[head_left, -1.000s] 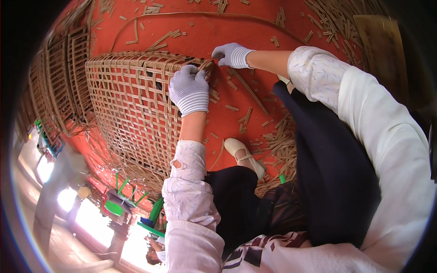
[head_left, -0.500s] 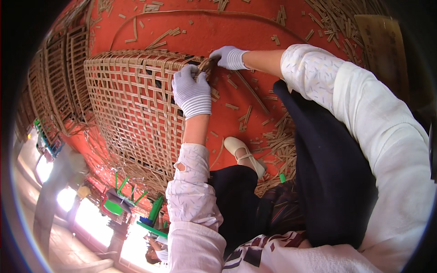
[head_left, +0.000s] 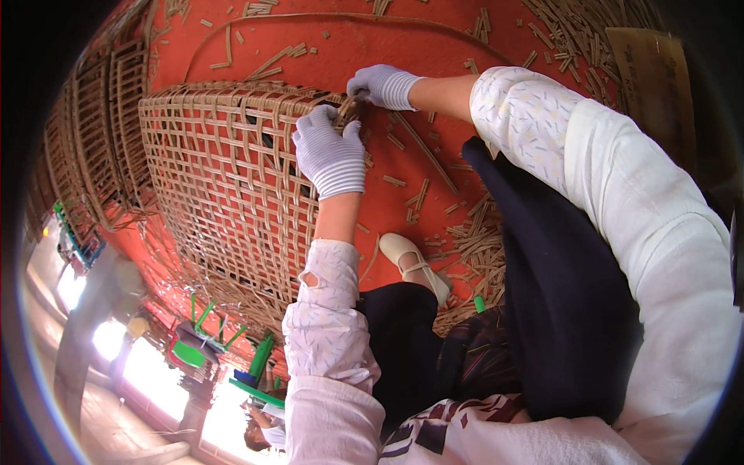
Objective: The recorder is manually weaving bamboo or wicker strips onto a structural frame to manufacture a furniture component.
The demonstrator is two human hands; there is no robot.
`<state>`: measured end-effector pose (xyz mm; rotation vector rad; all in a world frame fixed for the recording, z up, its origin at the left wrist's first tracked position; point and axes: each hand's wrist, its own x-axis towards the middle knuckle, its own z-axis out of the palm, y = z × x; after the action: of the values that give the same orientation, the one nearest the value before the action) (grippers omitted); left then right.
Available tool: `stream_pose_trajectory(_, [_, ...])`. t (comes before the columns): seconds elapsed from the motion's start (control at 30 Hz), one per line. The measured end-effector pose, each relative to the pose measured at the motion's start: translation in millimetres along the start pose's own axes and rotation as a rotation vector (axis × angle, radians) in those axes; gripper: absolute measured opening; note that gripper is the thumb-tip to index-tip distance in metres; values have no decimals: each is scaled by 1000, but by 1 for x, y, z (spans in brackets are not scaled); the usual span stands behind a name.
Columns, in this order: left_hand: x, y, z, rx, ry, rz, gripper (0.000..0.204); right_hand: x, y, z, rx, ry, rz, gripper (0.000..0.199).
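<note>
A large open-weave basket [head_left: 225, 155] of brown strips lies on its side in front of me, dark bands showing through its lattice. At its far right corner both of my gloved hands work close together. My left hand [head_left: 329, 151], in a pale striped glove, is closed with fingers and thumb on the basket's rim. Just beyond it, my right hand [head_left: 381, 85] has its fingers curled round the tip of the same corner. A short bundle of strips [head_left: 349, 112] stands between the two hands. What lies inside the right fingers is hidden.
Cut strip pieces [head_left: 473, 240] litter the red floor, piled near my shoe [head_left: 407, 252]. A long strip [head_left: 426, 151] lies right of the basket. More woven baskets [head_left: 97, 139] stand at left. A yellowish board [head_left: 651, 93] is far right, green stools [head_left: 194, 345] lower left.
My right hand has shifted slightly left and away from me. My left hand has turned a little at the rim, and the bundle between the hands shows more.
</note>
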<state>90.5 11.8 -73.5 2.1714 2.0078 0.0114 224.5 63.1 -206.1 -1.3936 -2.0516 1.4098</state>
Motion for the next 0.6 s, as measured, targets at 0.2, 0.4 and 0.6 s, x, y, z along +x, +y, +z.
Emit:
stream_pose_trajectory(0.2, [4, 4, 0, 113, -42, 28, 42, -8, -17, -10, -123, 36, -81, 15])
stream_pose_trajectory(0.4, [6, 1, 1, 76, -51, 35, 40, 4, -29, -22, -525, -214, 16, 26])
stream_pose_trajectory(0.6, [8, -1, 4, 56, -24, 33, 38, 2, -28, -22, -551, -231, 35, 30])
